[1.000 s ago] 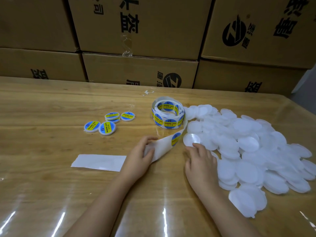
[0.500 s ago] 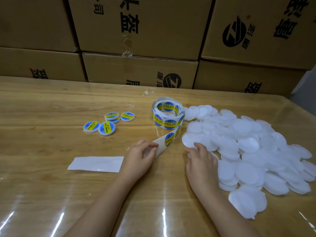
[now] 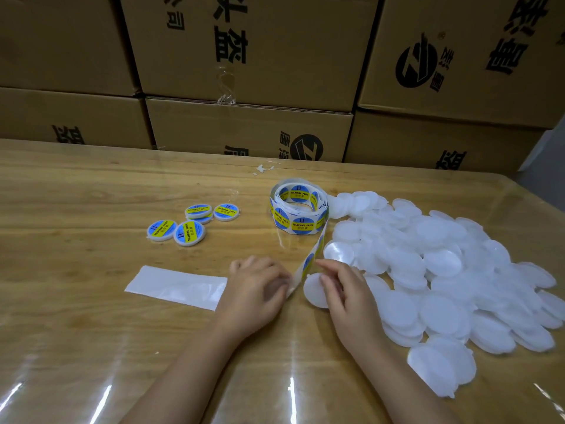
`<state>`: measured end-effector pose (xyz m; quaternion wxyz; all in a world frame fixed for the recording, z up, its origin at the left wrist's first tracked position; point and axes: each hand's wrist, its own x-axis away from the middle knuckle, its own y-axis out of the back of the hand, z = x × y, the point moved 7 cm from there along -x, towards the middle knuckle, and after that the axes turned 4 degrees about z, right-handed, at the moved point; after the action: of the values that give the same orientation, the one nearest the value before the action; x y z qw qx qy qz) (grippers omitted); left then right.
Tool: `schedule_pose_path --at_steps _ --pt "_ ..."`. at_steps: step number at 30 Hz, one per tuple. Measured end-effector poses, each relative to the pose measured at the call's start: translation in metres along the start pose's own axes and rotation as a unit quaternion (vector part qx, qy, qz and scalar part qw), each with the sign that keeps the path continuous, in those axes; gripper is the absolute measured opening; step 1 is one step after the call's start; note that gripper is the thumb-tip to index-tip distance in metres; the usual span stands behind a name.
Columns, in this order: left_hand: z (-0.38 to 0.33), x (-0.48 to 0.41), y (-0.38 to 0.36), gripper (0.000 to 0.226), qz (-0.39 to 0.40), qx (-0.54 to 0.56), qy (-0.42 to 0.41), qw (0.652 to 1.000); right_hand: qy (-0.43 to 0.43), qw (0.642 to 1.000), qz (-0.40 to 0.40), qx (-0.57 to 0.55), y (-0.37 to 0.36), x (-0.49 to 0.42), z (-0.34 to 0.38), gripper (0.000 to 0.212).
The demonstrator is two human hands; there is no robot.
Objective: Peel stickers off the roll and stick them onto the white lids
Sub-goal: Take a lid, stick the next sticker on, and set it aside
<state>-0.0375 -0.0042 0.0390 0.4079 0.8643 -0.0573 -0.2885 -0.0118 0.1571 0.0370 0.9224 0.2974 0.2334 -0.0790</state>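
Head: left hand (image 3: 253, 289) pinches strip (image 3: 308, 266) edge; right hand (image 3: 348, 296) holds lid (image 3: 312, 291).

Wooden table (image 3: 76, 185): sticker roll (image 3: 298, 206), white lid pile (image 3: 443, 270), stickered lids (image 3: 189, 232), backing strip (image 3: 177, 287).

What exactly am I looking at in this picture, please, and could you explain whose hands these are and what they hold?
No machine here: a person works with bare hands, and the single picture comes from a camera worn on the head, looking down. On the wooden table sit a sticker roll, a few labelled lids and a big pile of white lids; cardboard boxes are stacked behind. The left hand grips the backing strip running off the roll, whose used end lies flat to the left. The right hand curls its fingers over one white lid beside the pile, forefinger reaching to the next sticker on the strip.
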Motion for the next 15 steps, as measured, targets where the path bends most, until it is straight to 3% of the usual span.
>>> schedule_pose_path --at_steps 3,6,10,15 --pt "-0.006 0.0 0.002 0.029 -0.015 -0.066 -0.029 0.997 -0.033 0.997 0.004 -0.066 0.0 -0.001 -0.004 0.026" --pt "-0.01 0.001 -0.001 0.039 0.02 -0.024 -0.04 0.999 -0.062 0.985 0.052 -0.151 -0.009 -0.001 -0.009 0.025" --pt "-0.005 0.002 0.003 0.032 0.017 0.089 -0.012 0.996 -0.077 0.971 0.081 -0.21 -0.013 -0.002 -0.009 0.023" --pt "-0.012 0.002 0.004 0.026 -0.002 0.044 -0.051 0.998 -0.063 0.97 0.105 -0.211 -0.017 0.0 -0.009 0.021"
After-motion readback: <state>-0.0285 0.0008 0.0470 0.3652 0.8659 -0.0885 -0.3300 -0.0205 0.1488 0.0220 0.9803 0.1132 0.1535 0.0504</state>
